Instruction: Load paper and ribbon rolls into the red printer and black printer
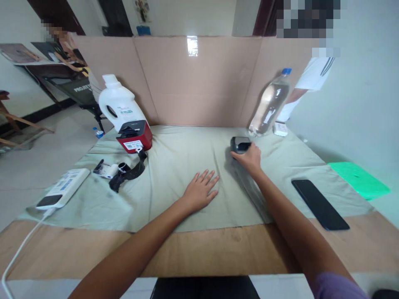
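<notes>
Presently, the left hand lies palm-down, fingers spread; the right hand grips a dark box between thumb and fingers, near the bottle. Cloth stretches from left hand to cardboard wall.

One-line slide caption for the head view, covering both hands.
The right hand grasps a dark boxy object while the left hand rests palm-down, fingers spread, on the pale green cloth.

We see matt, creased cloth over smooth wood, matt cardboard at the far side, a glossy clear plastic bottle far right, and a shiny-topped dark device.
</notes>
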`<state>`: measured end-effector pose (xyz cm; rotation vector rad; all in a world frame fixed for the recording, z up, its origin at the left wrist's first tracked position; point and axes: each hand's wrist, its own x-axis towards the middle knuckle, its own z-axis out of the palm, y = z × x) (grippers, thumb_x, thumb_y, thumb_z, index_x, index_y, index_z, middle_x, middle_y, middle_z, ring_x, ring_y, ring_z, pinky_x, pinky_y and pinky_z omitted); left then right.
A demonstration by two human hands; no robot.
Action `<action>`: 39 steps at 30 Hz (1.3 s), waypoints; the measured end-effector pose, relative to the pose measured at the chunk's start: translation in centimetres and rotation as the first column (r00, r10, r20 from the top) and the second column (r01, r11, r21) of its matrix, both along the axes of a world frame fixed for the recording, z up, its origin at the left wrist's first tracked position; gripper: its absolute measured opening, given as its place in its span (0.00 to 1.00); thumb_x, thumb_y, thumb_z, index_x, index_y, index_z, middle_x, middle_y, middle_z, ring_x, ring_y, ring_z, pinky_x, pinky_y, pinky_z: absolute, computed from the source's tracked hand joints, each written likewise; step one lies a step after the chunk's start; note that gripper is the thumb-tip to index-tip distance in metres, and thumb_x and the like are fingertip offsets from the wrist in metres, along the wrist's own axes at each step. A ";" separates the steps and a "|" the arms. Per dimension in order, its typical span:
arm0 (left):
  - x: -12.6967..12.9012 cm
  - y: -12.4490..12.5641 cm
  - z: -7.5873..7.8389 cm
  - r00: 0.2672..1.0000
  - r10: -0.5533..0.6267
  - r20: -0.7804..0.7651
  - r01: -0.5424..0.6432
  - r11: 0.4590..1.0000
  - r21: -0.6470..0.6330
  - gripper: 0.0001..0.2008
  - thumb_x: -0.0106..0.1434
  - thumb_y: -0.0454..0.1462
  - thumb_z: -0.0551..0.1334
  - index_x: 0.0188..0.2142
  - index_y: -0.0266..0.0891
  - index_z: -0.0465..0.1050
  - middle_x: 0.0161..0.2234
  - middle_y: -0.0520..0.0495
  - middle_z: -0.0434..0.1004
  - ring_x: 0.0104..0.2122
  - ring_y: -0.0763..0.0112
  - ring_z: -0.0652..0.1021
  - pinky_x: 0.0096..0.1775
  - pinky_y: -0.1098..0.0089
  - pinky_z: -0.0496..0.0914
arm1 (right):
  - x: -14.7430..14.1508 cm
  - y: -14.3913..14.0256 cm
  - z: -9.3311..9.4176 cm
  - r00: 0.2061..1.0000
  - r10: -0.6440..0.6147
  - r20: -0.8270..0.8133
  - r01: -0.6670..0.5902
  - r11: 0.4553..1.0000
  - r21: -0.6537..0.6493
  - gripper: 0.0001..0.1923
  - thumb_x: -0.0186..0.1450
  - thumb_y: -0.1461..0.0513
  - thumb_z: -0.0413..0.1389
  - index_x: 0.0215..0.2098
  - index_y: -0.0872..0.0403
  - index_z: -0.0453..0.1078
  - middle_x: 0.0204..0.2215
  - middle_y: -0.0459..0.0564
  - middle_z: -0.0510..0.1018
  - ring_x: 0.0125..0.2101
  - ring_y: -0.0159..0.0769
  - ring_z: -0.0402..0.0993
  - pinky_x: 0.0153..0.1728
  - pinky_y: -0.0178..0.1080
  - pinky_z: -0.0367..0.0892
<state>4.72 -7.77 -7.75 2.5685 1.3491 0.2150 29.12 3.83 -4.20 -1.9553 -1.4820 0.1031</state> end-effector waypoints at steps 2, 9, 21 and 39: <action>0.0 -0.1 0.1 0.998 0.020 0.058 -0.023 0.999 0.039 0.28 0.72 0.48 0.53 0.68 0.42 0.61 0.72 0.43 0.55 0.70 0.55 0.57 0.69 0.51 0.51 | -3.6 -2.1 -0.4 0.994 0.105 0.009 -0.106 0.994 0.036 0.53 0.47 0.44 0.67 0.61 0.66 0.60 0.50 0.70 0.72 0.53 0.62 0.67 0.54 0.55 0.63; -2.2 1.1 1.0 0.717 0.430 0.549 -0.516 0.856 0.004 0.08 0.68 0.38 0.56 0.35 0.42 0.72 0.33 0.48 0.79 0.34 0.67 0.78 0.41 0.67 0.70 | -12.0 -7.2 -1.4 0.976 0.214 -0.037 -0.215 0.976 -0.045 0.54 0.50 0.44 0.66 0.65 0.67 0.57 0.49 0.68 0.71 0.52 0.61 0.67 0.55 0.53 0.63; -4.6 5.5 -0.5 0.466 0.494 0.734 -0.507 0.829 -0.236 0.13 0.67 0.38 0.60 0.47 0.38 0.80 0.37 0.45 0.84 0.36 0.67 0.80 0.43 0.68 0.73 | -12.7 -8.1 -3.2 0.968 0.242 0.063 -0.244 0.969 0.027 0.59 0.52 0.39 0.65 0.67 0.68 0.52 0.48 0.69 0.70 0.51 0.61 0.66 0.55 0.55 0.63; -5.6 5.3 -2.0 0.710 0.319 0.628 -0.398 0.917 -0.015 0.19 0.64 0.29 0.58 0.50 0.43 0.82 0.41 0.46 0.81 0.43 0.65 0.76 0.49 0.66 0.71 | -13.1 -9.4 -3.7 0.937 0.349 0.014 -0.348 0.929 0.124 0.50 0.51 0.44 0.64 0.62 0.64 0.57 0.48 0.66 0.69 0.50 0.58 0.66 0.51 0.56 0.66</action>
